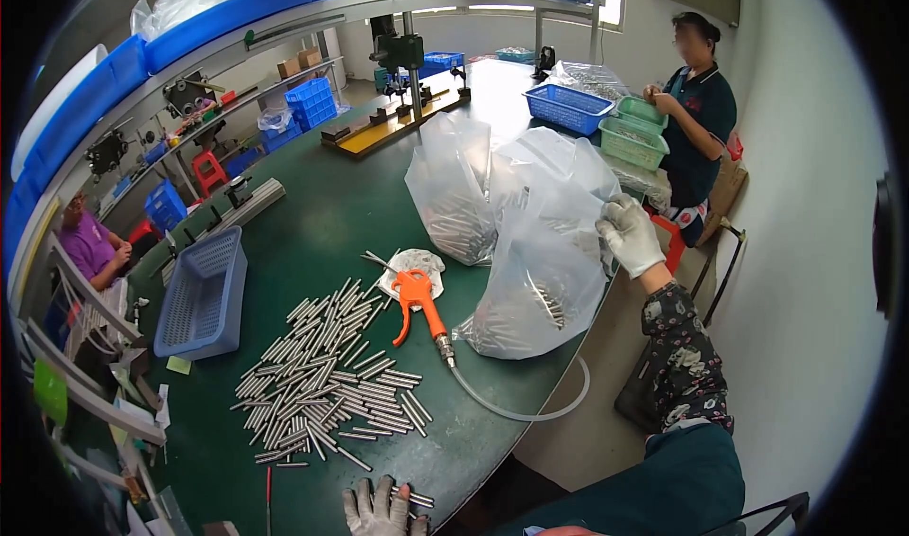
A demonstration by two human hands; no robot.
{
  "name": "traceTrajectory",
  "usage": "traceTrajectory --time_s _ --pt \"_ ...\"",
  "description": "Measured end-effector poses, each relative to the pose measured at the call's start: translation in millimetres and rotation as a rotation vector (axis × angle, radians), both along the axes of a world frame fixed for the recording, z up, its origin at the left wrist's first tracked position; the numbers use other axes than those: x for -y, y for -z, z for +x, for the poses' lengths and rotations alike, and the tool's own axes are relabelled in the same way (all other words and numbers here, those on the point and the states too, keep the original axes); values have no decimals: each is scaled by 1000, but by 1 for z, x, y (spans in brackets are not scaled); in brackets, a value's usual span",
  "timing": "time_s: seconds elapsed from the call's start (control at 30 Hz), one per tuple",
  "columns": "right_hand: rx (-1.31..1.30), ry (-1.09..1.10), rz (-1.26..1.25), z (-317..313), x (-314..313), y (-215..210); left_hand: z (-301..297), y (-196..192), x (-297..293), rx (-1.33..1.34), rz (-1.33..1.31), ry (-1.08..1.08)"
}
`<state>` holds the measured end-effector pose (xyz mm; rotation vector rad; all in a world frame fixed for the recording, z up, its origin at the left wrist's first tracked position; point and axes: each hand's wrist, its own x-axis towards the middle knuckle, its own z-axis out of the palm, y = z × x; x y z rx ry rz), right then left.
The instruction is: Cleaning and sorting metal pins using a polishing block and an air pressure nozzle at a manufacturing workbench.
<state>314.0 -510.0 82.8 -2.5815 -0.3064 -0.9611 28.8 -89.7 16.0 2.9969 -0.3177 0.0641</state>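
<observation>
My left hand (379, 511), in a pale glove, lies fingers apart on the table at the lower edge. A few metal pins (414, 498) lie right beside its fingers; whether it touches them I cannot tell. My right hand (631, 237), gloved too, has its fingers closed on the top of a clear plastic bag (540, 294) with metal pins inside. More filled bags (453, 195) stand behind that one. Left of them is a large loose heap of steel pins (327, 375). An orange air blow gun (415, 294) rests on a white cloth (437, 263) between heap and bags.
A clear hose (502, 411) loops from the blow gun past the table's right edge. A blue-grey basket (201, 294) stands at left, a gauge stand (407, 91) farther back. A co-worker (699, 110) is by green baskets (632, 143) at far right; another person (93, 247) sits at left.
</observation>
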Motion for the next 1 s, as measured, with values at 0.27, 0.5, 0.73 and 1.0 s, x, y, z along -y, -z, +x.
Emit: traceTrajectory --time_s 0.27,0.5,0.73,1.0 --pt "58 28 -14 -18 -3 17 7 -14 5 -15 -34 7" --pt "78 62 13 -20 -7 21 5 -13 7 39 -42 -2" --pt "112 186 32 -63 -23 8 0 -8 7 112 -74 -11" --pt "-31 -639 145 -194 -172 15 3 -3 4 100 -72 -27"
